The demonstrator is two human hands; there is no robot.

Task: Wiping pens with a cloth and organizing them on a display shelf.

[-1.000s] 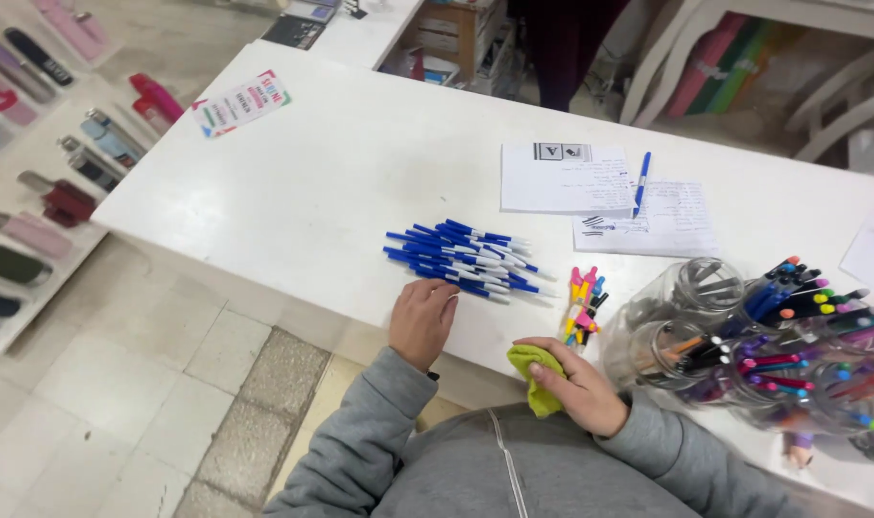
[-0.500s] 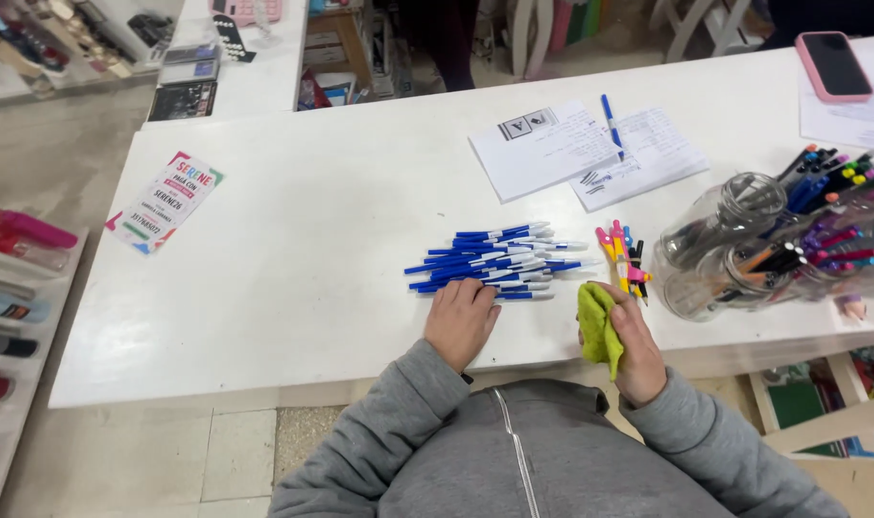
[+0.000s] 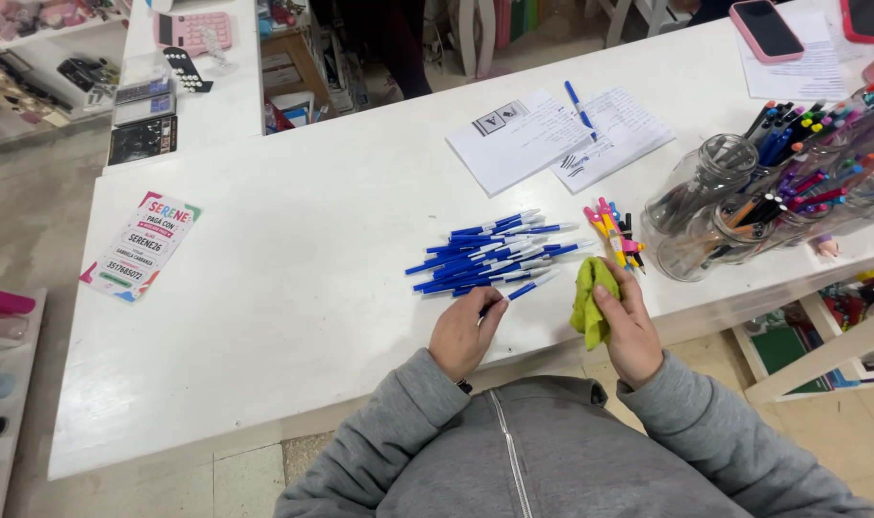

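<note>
A pile of several blue-and-white pens (image 3: 495,252) lies on the white table (image 3: 293,278) in front of me. My left hand (image 3: 463,333) rests at the pile's near edge, its fingertips pinching one blue pen (image 3: 519,292) that points toward the pile. My right hand (image 3: 629,324) is closed on a crumpled yellow-green cloth (image 3: 590,301) just right of the pile. A small bunch of coloured pens (image 3: 614,230) lies beyond the cloth.
Clear jars of coloured pens (image 3: 744,206) crowd the table's right side. Papers with a blue pen (image 3: 552,134) lie farther back, a colourful flyer (image 3: 141,247) on the left, a pink phone (image 3: 766,28) at the far right. A second table (image 3: 183,86) holds calculators.
The camera view shifted and tilted. My left hand went from lying flat near the pile to pinching one blue pen. My right hand keeps the cloth, now held more upright.
</note>
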